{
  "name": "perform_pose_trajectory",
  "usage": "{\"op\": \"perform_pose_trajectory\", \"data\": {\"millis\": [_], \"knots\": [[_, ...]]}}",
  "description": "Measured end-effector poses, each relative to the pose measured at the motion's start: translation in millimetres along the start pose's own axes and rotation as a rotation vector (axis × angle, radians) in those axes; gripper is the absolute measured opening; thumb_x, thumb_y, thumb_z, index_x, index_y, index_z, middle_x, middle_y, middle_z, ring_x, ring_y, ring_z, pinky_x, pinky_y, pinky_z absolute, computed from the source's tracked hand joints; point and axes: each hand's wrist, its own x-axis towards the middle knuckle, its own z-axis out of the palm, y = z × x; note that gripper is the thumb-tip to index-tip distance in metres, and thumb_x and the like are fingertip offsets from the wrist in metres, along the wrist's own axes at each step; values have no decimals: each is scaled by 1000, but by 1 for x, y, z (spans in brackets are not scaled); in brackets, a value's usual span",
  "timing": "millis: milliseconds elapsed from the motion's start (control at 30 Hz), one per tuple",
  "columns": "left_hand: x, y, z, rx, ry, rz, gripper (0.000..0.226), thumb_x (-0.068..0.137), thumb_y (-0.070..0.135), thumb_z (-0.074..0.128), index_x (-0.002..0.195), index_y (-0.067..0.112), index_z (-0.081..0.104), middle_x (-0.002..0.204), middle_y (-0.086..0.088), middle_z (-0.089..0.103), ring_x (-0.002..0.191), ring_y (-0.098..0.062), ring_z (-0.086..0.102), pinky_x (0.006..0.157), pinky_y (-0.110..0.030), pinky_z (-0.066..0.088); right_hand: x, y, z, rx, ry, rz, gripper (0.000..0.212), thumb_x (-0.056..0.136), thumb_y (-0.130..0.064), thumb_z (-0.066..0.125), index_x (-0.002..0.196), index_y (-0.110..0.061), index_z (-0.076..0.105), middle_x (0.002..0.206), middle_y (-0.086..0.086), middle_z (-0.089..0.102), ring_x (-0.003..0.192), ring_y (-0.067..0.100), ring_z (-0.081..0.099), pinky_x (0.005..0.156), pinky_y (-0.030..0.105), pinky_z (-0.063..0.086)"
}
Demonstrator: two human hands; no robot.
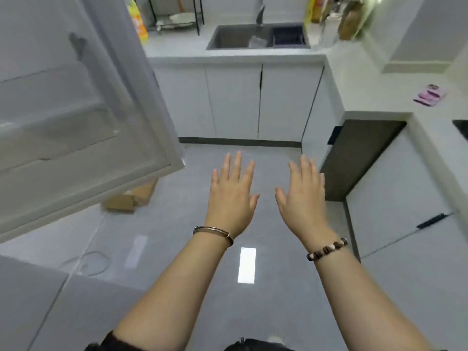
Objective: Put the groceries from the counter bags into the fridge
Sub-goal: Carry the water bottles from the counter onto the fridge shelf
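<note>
Both my hands are stretched out over the grey floor with straight, spread fingers and hold nothing. My left hand wears a metal bangle; my right hand wears a beaded bracelet. The white fridge door stands swung open at the left, its inner shelves showing, its lower corner just left of my left hand. On the far counter stand a yellow bag left of the sink and more packages at the back right corner.
A grey sink with a tap is set in the far white counter. A dish rack stands behind it. A pink item lies on the right counter. A cardboard box and a cable loop lie on the floor.
</note>
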Motion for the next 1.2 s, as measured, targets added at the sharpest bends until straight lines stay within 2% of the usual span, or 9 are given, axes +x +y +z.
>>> {"op": "perform_pose_trajectory", "data": {"millis": [267,533,867,1200], "knots": [[70,163,41,-103,-4,263,66,97,41,41,151,21,9,158,-8,-6,145,-27,-10,116,-46,3,-16,158,-57,3,164,335,56,96,-29,46,145,-9,27,156,13,14,145,26,4,116,40,0],[113,278,65,-213,-91,610,66,96,40,42,151,22,9,158,-7,-6,145,-26,-11,116,-46,3,-48,245,-86,-70,225,662,56,96,-32,44,145,-11,25,157,13,10,145,25,0,116,40,0],[142,410,72,-347,-143,1098,66,96,38,43,150,16,14,158,-12,-3,145,-32,-5,114,-50,12,-75,307,-141,-233,429,1067,59,96,-31,46,146,-10,25,157,11,8,145,23,-3,116,40,-2],[87,495,85,-484,-225,1418,65,92,35,54,147,15,27,157,-14,12,144,-35,7,111,-55,18,-154,321,-163,-346,502,1386,58,94,-28,50,144,-10,30,156,12,16,145,26,6,116,43,7]]}}
